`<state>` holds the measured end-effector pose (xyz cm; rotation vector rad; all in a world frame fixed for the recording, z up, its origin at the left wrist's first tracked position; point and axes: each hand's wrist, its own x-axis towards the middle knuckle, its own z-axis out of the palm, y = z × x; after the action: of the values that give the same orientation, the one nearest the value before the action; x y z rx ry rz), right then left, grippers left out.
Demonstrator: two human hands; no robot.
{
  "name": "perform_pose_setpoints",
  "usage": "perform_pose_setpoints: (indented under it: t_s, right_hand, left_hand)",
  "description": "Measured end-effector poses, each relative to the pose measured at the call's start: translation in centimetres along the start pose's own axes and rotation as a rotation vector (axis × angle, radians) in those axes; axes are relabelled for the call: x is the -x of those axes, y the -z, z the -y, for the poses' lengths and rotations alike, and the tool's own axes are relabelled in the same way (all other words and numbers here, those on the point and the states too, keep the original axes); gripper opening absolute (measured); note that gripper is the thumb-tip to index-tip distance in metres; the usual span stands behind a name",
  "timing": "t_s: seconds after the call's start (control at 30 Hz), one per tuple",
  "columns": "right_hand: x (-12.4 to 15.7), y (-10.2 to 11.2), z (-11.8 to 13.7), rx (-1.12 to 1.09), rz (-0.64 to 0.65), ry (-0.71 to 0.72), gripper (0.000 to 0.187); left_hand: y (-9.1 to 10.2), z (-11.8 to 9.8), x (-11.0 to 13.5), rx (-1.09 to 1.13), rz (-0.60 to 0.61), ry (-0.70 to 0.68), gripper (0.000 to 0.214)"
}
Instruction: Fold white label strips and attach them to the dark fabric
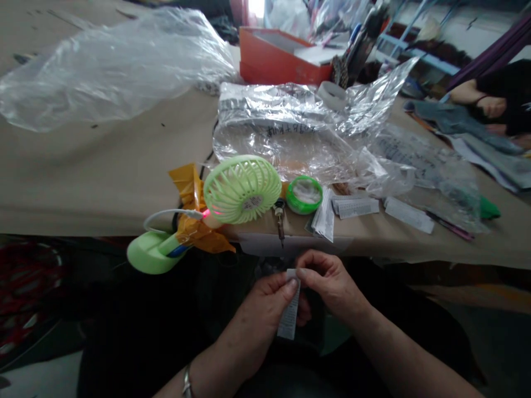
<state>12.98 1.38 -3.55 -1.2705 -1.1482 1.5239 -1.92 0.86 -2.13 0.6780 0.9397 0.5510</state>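
Both my hands meet below the table's front edge, over my dark lap. My left hand (269,301) pinches a narrow white printed paper strip (289,319) between thumb and fingers. My right hand (327,282) is closed on the strip's top end, fingers curled over it. The strip hangs down between the hands. Just above them, on the table edge, lie more white printed strips (355,207) and a folded stack (324,221).
A light green hand fan (241,188) with a lit red light, taped with yellow tape, leans at the brown table's edge (103,182). Beside it sit a green tape roll (304,194) and a small tool (280,218). Clear plastic bags (290,132), an orange box (282,58); another person's arm (477,99) far right.
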Motion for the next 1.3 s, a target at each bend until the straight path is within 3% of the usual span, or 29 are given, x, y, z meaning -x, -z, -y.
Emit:
perform_pose_setpoints:
  t_s: [0.23,0.53,0.77,1.03,1.3]
  right_hand:
    - [-0.9,-1.1,1.2,0.13,-0.061,0.13,0.011]
    - [-1.5,-1.7,2.5,0.258,-0.086,0.266,0.01]
    - [-1.9,-1.9,2.5,0.341,-0.117,0.364,0.01]
    - [-2.1,-1.8,2.2,0.357,-0.135,0.38,0.009]
    - [-2.4,-1.9,1.8,0.296,-0.165,0.357,0.013]
  left_hand:
    - [1.0,-1.4,0.2,-0.317,-0.237,-0.34,0.014]
    - [2.1,-2.0,-0.3,-0.629,-0.41,-0.681,0.012]
    - [2.0,-2.4,-0.6,-0.71,-0.45,-0.777,0.014]
    - [2.4,-2.0,-1.1,-0.704,-0.471,-0.788,0.014]
    - [2.1,-3.0,-1.2,-0.678,-0.456,-0.747,0.02]
